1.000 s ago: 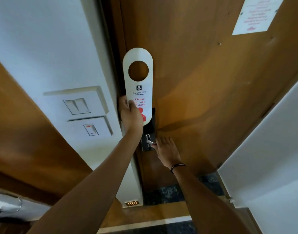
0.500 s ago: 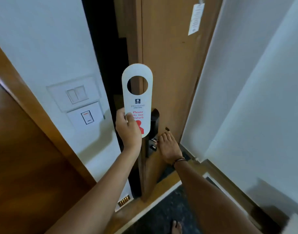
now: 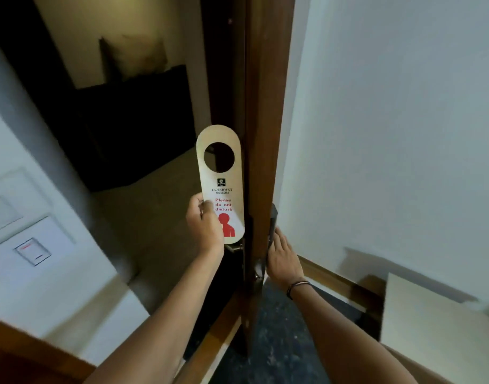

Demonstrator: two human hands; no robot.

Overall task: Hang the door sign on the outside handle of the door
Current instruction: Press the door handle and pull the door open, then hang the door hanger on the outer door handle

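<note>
My left hand [image 3: 204,223] holds the white door sign [image 3: 222,189] upright by its lower left edge; it has a round hole at the top and red "Please do not disturb" lettering. The wooden door [image 3: 261,134] stands open, seen edge-on just right of the sign. A metal outside handle [image 3: 235,247] shows just below the sign on the door's left side. My right hand [image 3: 282,259] is wrapped on the inside handle on the door's right side, next to the black lock plate [image 3: 273,225].
A dim corridor with a dark cabinet [image 3: 132,120] lies beyond the doorway. A white wall with a card switch [image 3: 32,250] is at the left. A white wall [image 3: 390,120] and a pale box [image 3: 431,314] stand at the right, with dark flooring [image 3: 279,342] below.
The door has swung far open, from nearly shut to edge-on, showing the corridor. My left hand kept the sign upright and moved beside the door's edge. My right hand stayed on the inside handle.
</note>
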